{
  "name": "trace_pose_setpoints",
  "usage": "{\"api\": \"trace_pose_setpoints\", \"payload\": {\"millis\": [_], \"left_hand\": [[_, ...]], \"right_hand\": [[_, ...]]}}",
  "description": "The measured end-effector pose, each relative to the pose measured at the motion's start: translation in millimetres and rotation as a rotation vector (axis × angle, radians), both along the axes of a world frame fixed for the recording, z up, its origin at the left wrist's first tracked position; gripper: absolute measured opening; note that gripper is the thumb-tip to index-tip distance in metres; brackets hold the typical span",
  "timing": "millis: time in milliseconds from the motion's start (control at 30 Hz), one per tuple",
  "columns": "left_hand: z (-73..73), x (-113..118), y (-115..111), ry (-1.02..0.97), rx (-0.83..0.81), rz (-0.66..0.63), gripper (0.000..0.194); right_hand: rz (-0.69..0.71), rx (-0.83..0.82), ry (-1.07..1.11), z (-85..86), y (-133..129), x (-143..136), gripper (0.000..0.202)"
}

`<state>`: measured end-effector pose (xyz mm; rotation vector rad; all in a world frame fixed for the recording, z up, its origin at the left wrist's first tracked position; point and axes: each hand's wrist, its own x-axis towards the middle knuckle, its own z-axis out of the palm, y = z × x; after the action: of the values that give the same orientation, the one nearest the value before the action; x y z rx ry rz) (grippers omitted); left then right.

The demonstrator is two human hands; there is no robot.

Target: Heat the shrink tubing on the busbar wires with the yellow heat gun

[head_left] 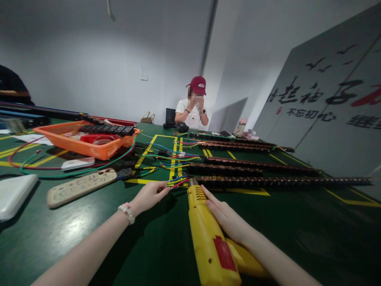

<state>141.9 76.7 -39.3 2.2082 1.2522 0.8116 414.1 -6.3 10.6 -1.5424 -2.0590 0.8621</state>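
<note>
And here's the yellow heat gun (200, 228) on the green table (143, 250), long axis running away from the wearer, leaning slightly left, its nozzle facing the coloured wires (179, 182) at the near end of a dark ribbed strip (279, 181). That strip stretches off rightward, crosswise to the gun! Smooth rounded casing, slotted vents, dull metallic tip, red panel on the flank. The left hand (153, 193) pinches the slim, flexible wires, fingertips closed. The right hand (223, 216) lays straight fingers along the barrel; whether it grips, I can't tell. The forearm partly covers the handle, the frame crops the gun's rear, and the wire tips blur together.
</note>
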Motion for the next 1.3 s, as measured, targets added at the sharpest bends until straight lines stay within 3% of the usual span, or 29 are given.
{"api": "trace_pose_setpoints", "payload": {"millis": [433, 867, 1300], "left_hand": [[2.1, -2, 6, -0.156, -0.334, -0.136, 0.048], [-7.2, 0, 12, -0.274, -0.341, -0.127, 0.043], [-6.7, -2, 10, -0.271, -0.348, -0.128, 0.043]], "right_hand": [[-0.017, -0.050, -0.093, 7.4, -6, -6, 0.063], [0.124, -0.032, -0.281, 14.8, -19, -44, 0.060], [0.149, 0.015, -0.281, 18.6, -21, -45, 0.063]]}}
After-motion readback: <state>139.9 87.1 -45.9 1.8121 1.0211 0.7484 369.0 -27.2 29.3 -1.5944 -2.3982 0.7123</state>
